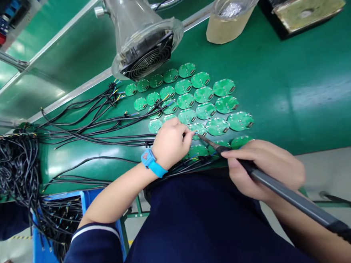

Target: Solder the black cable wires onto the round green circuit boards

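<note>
My right hand point(259, 167) is closed round a soldering iron point(284, 190), whose tip points left and down at a round green circuit board point(200, 129). Pinched in my left hand point(174, 141), just left of that tip, is the thin coloured wire end of a black cable point(128, 141). The fingers hide most of the wire, and I cannot tell whether the tip touches it. Around both hands lie several rows of similar green circuit boards point(217, 126). A blue wristband point(152, 163) is on my left wrist.
A fume extractor point(148, 49) hangs over the far boards. A cardboard tube point(229, 21) and a yellow sponge point(309, 10) in a dark holder stand at the far right. Heaped black cables point(14, 170) lie left, above a blue bin point(47, 252) of more cables.
</note>
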Motion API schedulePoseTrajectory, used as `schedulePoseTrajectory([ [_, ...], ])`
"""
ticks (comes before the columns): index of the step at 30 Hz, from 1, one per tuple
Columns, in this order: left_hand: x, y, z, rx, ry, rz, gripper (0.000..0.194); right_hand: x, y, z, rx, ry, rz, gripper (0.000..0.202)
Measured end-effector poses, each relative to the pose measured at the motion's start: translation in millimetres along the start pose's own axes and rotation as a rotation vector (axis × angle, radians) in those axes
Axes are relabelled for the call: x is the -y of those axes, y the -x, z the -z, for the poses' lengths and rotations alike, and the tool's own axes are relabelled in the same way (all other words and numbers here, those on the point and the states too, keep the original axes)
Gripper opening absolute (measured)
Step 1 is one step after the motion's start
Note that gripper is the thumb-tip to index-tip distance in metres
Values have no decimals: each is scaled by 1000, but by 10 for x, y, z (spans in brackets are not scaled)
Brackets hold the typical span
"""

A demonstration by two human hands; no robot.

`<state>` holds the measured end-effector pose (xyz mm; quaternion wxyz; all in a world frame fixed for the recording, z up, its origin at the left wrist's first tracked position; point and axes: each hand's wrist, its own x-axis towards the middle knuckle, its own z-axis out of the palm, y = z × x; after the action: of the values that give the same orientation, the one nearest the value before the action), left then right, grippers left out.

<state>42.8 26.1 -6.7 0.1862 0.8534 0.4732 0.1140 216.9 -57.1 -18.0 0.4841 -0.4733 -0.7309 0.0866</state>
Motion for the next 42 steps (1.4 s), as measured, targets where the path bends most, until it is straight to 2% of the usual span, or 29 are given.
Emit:
schedulePoseTrajectory([
  [8,-11,26,-48,-46,-85,-17,19,13,57,-22,11,38,59,16],
  [14,0,25,-60,-44,-92,-22,19,0,65,11,-2,44,4,18],
  [23,-9,26,-58,-59,-80,-13,19,39,39,-41,30,88,84,14],
  [32,-7,29,-66,-61,-92,-23,18,51,7,20,20,103,-31,16],
  [42,-32,34,-83,-66,-93,22,18,-24,59,-92,-4,81,25,15],
])
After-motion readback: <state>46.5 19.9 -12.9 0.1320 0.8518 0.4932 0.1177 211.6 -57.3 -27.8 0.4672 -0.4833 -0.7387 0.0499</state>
